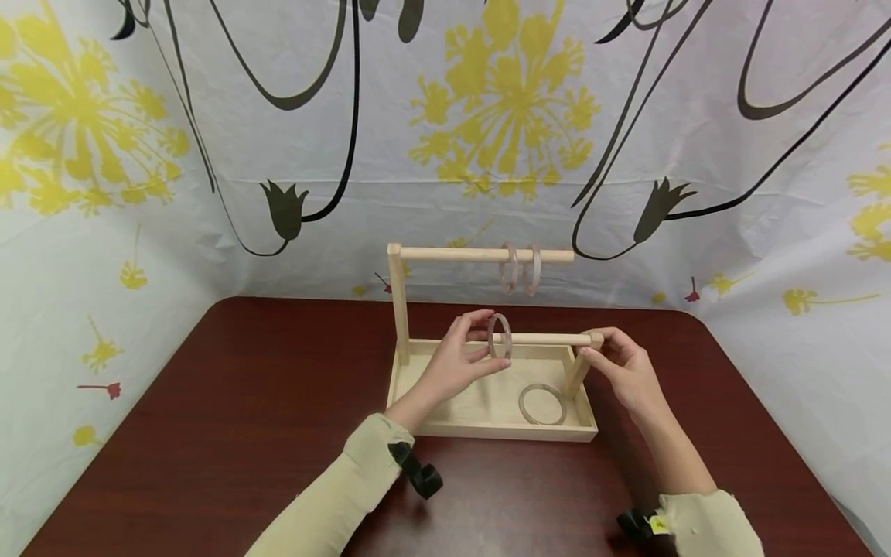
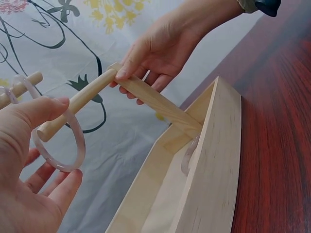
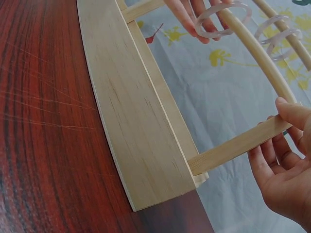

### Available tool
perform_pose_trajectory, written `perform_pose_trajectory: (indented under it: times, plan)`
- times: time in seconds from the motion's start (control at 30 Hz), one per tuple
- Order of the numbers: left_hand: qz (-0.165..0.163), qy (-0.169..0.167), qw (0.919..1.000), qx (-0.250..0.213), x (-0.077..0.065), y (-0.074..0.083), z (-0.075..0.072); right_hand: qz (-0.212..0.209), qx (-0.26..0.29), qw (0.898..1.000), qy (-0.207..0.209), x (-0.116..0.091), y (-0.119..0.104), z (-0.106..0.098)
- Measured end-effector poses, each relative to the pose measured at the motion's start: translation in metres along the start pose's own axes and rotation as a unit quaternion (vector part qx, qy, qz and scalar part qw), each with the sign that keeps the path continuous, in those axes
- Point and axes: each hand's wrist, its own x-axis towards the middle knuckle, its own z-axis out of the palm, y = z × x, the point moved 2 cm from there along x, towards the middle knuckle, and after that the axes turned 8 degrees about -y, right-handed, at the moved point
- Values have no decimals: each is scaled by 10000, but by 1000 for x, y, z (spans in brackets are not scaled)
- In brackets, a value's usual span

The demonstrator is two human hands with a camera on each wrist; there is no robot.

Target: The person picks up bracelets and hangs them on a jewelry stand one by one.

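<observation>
My left hand [image 1: 452, 370] pinches a translucent pale pink bangle [image 2: 80, 145] between thumb and fingertips. The bangle hangs around the free left end of the lower wooden rod [image 1: 546, 339], whose tip pokes through the ring in the left wrist view. My right hand [image 1: 632, 379] grips the top of the short right post [image 3: 238, 148], thumb and fingers at the corner where post and rod join. A second bangle [image 1: 522, 406] lies flat in the tray [image 1: 501, 431] of the wooden stand, close to that post.
Behind, a higher rod [image 1: 445, 254] extends right from a tall post [image 1: 399, 309]. Two pinkish bangles hang near its free end, a left one [image 1: 513, 275] and a right one [image 1: 537, 275]. The stand sits on a dark red table [image 1: 278, 402] before a patterned cloth [image 1: 334, 263].
</observation>
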Motion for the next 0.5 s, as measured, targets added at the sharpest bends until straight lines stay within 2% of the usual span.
perform_pose_trajectory:
  times: [0.2, 0.5]
  plan:
    - [-142, 65, 9998, -148, 3, -2, 5, 23, -4, 10000, 8, 0, 0, 0]
    - [-162, 136, 9989, -413, 7, -7, 12, -3, -62, 10000, 41, 0, 1, 1]
